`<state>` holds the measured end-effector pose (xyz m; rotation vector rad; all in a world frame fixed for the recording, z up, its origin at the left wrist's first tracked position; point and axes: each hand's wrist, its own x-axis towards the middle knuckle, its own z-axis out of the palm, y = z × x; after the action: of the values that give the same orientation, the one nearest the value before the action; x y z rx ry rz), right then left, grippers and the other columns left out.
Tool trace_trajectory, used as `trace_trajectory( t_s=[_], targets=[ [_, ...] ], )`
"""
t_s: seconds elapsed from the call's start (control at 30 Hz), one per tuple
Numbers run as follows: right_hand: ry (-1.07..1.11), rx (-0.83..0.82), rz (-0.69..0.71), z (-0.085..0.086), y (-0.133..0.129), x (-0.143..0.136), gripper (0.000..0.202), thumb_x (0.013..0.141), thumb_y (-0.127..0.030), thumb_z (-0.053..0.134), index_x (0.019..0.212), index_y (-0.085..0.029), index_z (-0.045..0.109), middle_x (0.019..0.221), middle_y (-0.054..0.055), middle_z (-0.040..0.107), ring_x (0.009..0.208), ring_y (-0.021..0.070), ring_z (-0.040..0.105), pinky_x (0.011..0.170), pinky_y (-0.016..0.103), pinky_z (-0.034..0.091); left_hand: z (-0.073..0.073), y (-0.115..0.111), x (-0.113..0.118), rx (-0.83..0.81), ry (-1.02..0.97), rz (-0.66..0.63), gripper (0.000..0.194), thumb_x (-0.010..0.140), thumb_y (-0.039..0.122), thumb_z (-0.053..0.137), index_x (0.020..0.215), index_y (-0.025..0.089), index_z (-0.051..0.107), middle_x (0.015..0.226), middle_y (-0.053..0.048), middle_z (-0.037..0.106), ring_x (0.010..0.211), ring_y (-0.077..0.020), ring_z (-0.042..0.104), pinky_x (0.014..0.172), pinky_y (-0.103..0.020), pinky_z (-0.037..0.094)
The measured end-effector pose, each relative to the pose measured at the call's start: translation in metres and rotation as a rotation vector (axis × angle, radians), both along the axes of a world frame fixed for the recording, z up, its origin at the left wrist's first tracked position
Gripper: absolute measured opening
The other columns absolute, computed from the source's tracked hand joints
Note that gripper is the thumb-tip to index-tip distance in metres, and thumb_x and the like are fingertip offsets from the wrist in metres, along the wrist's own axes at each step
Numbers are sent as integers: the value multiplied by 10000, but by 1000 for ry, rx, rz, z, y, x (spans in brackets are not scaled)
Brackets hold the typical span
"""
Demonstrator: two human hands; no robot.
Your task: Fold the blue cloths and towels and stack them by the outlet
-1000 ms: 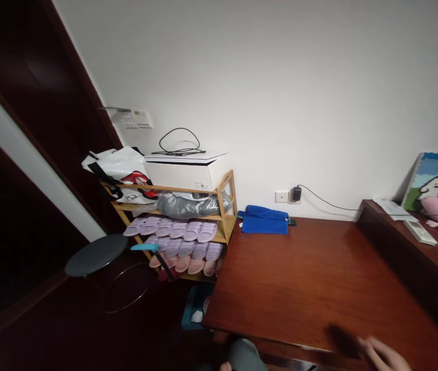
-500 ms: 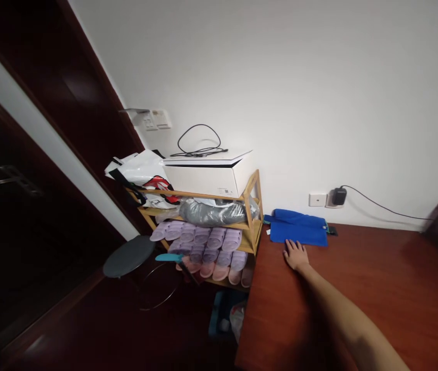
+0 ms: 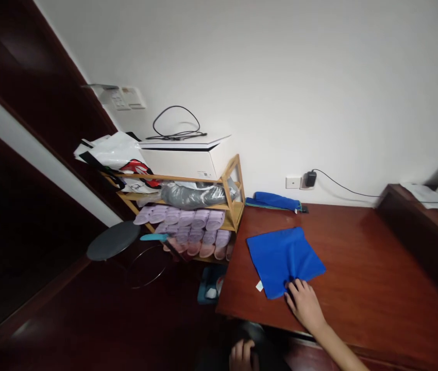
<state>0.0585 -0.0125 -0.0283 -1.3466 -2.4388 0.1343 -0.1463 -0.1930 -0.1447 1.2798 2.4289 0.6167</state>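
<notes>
Right hand (image 3: 304, 304) on a blue cloth (image 3: 286, 252), as seen by an onlooker in the room: the fingers are drawn together, seemingly clamped on a gathered bit of the near edge, from which creases fan outward. The left hand (image 3: 243, 355) lies below the table edge with fingers bent; it is cut off by the lower border, and I cannot tell whether it grips anything. The cloth lies spread but rumpled on the reddish-brown table (image 3: 373, 273), near its front left corner. Held at one point only, it could bunch or fold over itself if pulled, since nothing visible steadies its far side; a pull toward the body could also drag it over the front edge. A second blue cloth (image 3: 275, 200), rolled or folded, lies against the wall, beneath the plugged-in black adapter (image 3: 310, 179). Labels: a white tag (image 3: 259, 286) juts from the first cloth's left side, its print, if any, too small to read. Farther left, on the wooden rack (image 3: 235, 214), the white box (image 3: 180, 162) bears small illegible marks and a dark square, and the plastic bag (image 3: 113, 152) carries a red-and-black design. No brand can be made out.
</notes>
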Motion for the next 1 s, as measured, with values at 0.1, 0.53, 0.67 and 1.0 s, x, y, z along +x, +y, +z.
trace_trajectory(
  t_s=[0.1, 0.53, 0.67, 1.0],
  targets=[
    [-25, 7, 1, 7, -18, 26, 272, 1059, -301, 493, 1205, -294, 722, 1111, 80, 722, 1039, 277, 633, 880, 398, 483, 39, 3, 33, 99, 60, -228, 265, 990, 192, 560, 1120, 252, 784, 1236, -139, 726, 1193, -287, 660, 1119, -455, 484],
    [163, -4, -204, 8, -27, 70, 206, 1038, -343, 484, 1116, -238, 643, 1155, 124, 697, 1050, 297, 658, 886, 400, 499, 153, 112, 103, 297, -226, -510, 197, 951, 242, 585, 951, 254, 781, 970, -81, 770, 977, -254, 703, 963, -401, 532],
    [191, -337, -380, 13, -42, 72, 257, 1054, -460, 396, 1089, -281, 578, 967, 82, 760, 887, 304, 744, 757, 387, 519, 150, 129, 121, 375, -763, -235, 301, 829, 505, 742, 908, 218, 788, 966, -109, 793, 921, -266, 725, 880, -384, 561],
    [-3, -453, -480, 15, -66, 93, 375, 1046, -503, 394, 1276, -265, 571, 929, 153, 806, 870, 357, 784, 761, 439, 540, 168, 149, 70, 479, -968, 6, 662, 763, 731, 744, 1127, 178, 745, 1139, -146, 740, 970, -246, 705, 751, -329, 572]
  ],
)
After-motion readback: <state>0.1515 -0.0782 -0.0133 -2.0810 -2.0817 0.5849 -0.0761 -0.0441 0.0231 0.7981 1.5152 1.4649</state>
